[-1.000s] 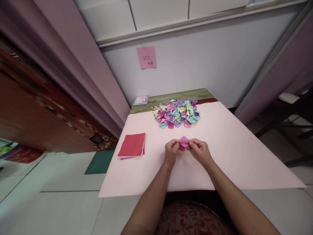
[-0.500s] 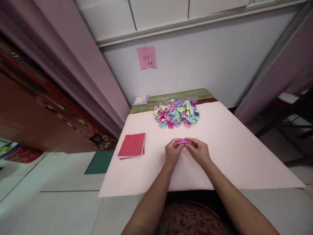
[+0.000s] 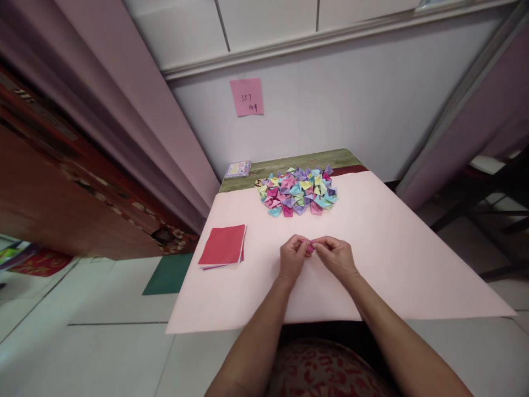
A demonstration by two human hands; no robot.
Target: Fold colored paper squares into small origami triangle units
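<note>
Left hand: grip pinching pink paper
Right hand: grip pinching same piece
Folded-paper pile: on worktop, beyond hands
Red-topped stack: left of hands

Pale wall softly lit, pink note stuck to it, mauve curtains hung at both sides, reddish cabinet patterned with blossoms, floor laid with pale tiles, green mat placed beside bench

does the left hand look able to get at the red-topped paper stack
Probably yes: nothing stands between the left hand and the stack, though that hand holds the pink paper.
</note>
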